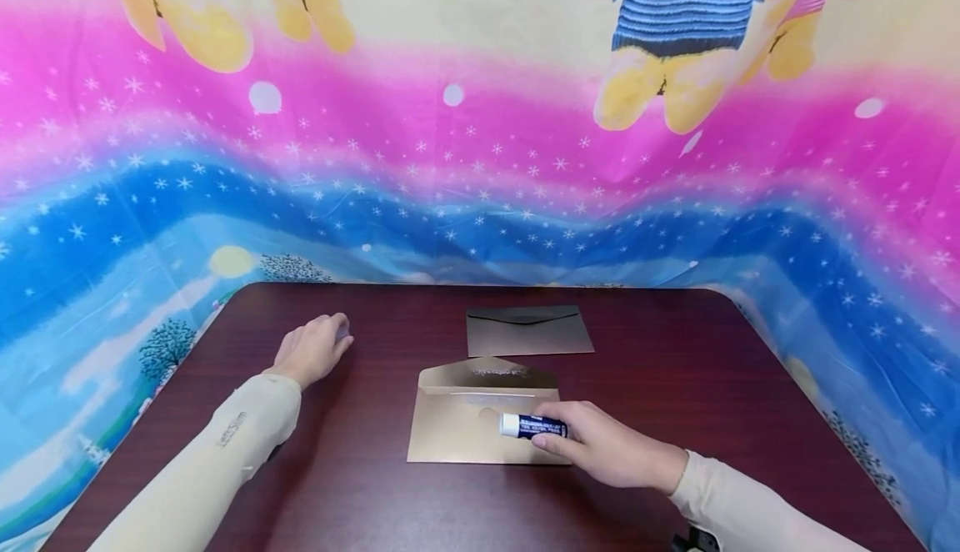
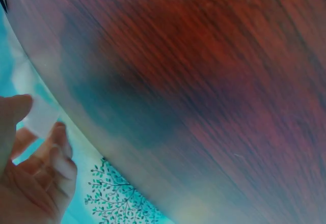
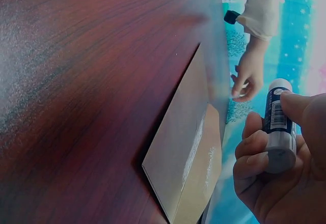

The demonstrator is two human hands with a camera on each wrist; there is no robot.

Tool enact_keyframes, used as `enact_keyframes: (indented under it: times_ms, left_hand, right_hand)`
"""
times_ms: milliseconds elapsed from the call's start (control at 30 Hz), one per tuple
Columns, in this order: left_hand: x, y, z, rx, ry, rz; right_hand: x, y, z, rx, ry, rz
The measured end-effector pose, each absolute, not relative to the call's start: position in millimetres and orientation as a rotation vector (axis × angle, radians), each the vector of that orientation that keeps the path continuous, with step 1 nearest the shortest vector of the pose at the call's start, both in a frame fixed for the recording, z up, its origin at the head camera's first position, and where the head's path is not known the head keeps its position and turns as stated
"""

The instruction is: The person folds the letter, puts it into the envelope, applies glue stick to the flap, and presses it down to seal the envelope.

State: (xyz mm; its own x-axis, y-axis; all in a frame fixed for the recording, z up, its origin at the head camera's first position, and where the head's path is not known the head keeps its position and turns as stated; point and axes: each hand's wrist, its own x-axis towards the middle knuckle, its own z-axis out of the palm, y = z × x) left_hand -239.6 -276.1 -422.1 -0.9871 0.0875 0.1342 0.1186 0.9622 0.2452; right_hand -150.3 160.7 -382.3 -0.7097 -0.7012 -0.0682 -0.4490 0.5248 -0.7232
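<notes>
The right hand point(image 1: 611, 445) grips the glue stick point(image 1: 534, 426); thin, even strokes would suit the flap point(image 1: 450, 378) toward the worktop's point(image 1: 360, 494) far edge. Left hand point(image 1: 313, 349): grasp unclear.

Here lies the rectangular open-flapped gold paper envelope point(image 1: 453, 425) on the reddish-brown wood-grain table point(image 1: 352, 427); just behind, slightly right, the rectangular flap-down bronze paper envelope point(image 1: 528, 337); over the nearer's right half, the cylindrical blue-and-white glue stick point(image 1: 534, 426).

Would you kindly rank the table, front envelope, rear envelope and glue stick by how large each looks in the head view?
1. Table
2. Front envelope, flap open and nearer the camera
3. Rear envelope
4. Glue stick
</notes>
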Motion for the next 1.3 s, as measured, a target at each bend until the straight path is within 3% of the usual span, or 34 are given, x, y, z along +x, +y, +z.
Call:
enact_keyframes:
  times_ms: [600, 1300]
  left_hand:
    - [-248, -277, -433, -0.159, -3.059, -0.317]
    - [-243, -268, -418, -0.233, -2.969, -0.321]
  right_hand:
    - [-151, 162, -389, -0.912, 2.417, -0.983]
    - [-149, 162, -390, -0.899, 2.402, -1.056]
